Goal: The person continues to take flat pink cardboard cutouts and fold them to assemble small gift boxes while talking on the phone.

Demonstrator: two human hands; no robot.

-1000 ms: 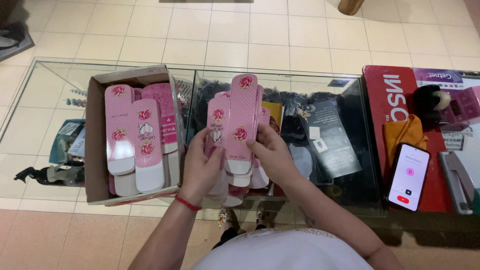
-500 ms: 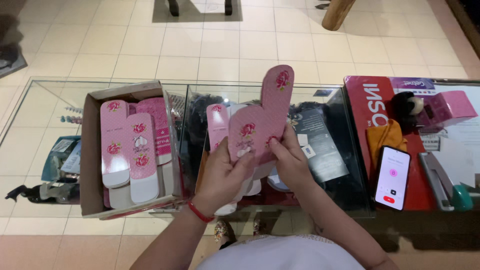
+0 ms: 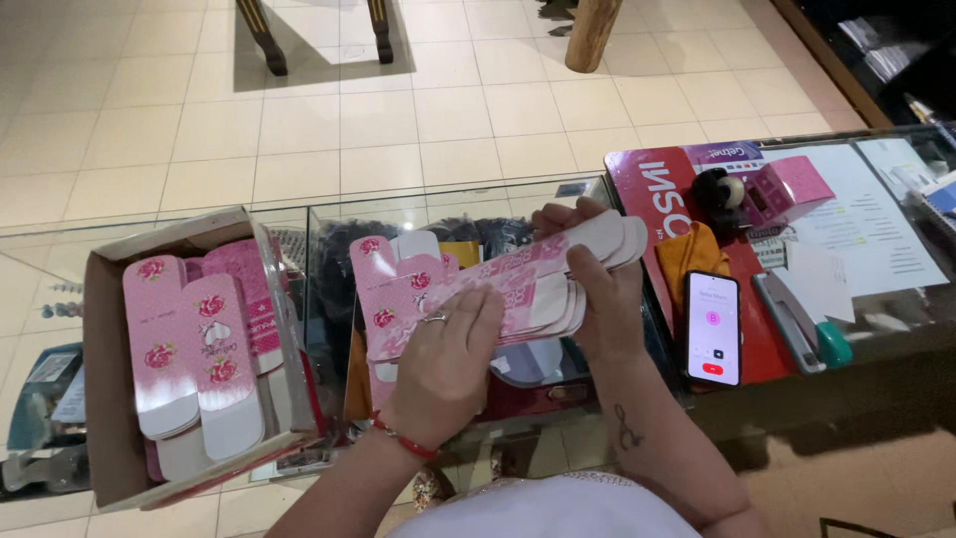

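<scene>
Both hands hold a stack of flat pink cartons (image 3: pixel 518 284) printed with roses, turned sideways over a glass counter (image 3: pixel 329 224). My left hand (image 3: pixel 443 364) lies on top of the stack's left part, a red bracelet on its wrist. My right hand (image 3: pixel 593 289) grips the stack's right end, where white flaps stick out. More flat pink cartons (image 3: pixel 393 264) lie on the glass just behind the held stack.
An open cardboard box (image 3: pixel 110 399) at the left holds more pink cartons (image 3: pixel 199 349). To the right lie a phone (image 3: pixel 713 327) with a lit screen, an orange cloth (image 3: pixel 692 254), a pink tape dispenser (image 3: pixel 782 189), a stapler (image 3: pixel 802 324) and papers (image 3: pixel 866 224).
The stack was upright and fanned between the hands; it has since been tipped over to the right and now lies sideways. The view has shifted left and up.
</scene>
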